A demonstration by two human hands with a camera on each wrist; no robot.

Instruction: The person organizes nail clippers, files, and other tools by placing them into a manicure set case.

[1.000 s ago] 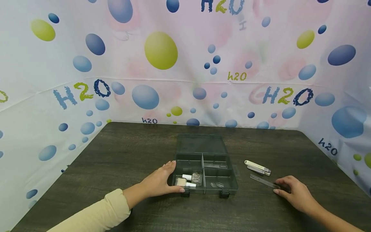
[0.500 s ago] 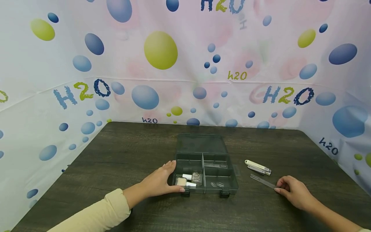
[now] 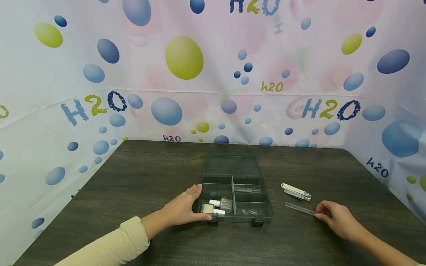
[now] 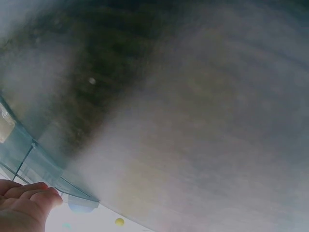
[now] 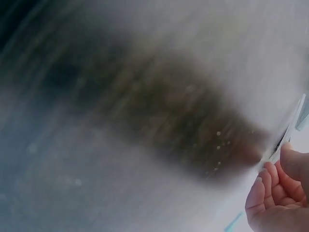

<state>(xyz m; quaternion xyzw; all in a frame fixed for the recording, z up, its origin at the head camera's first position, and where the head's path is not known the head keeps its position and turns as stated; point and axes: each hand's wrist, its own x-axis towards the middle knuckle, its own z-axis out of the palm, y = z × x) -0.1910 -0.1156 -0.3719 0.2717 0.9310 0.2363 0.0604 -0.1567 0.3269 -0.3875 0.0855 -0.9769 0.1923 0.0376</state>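
Observation:
In the head view, my left hand (image 3: 181, 207) rests against the left side of a grey see-through compartment box (image 3: 235, 218), thumb along its front edge and fingers fairly straight. Nail polish bottles (image 3: 226, 204) with white caps lie in its front left compartment. Small clear pieces (image 3: 252, 212) are in the front right one, and a thin flat item (image 3: 247, 190) in the back right. My right hand (image 3: 337, 218) pinches the near end of a thin translucent strip (image 3: 299, 208) between thumb and fingers, low over the table. The right wrist view shows this pinch too.
The box's lid (image 3: 232, 165) lies open toward the back. A cream and grey slim tool (image 3: 296, 192) with a clear end lies right of the box, just beyond the strip. A patterned curtain (image 3: 213, 74) surrounds the dark wooden table (image 3: 159, 162).
The strip has shifted a little to the left and turned slightly with my right hand, its far end moving away from the slim tool. My left hand and the box have stayed put.

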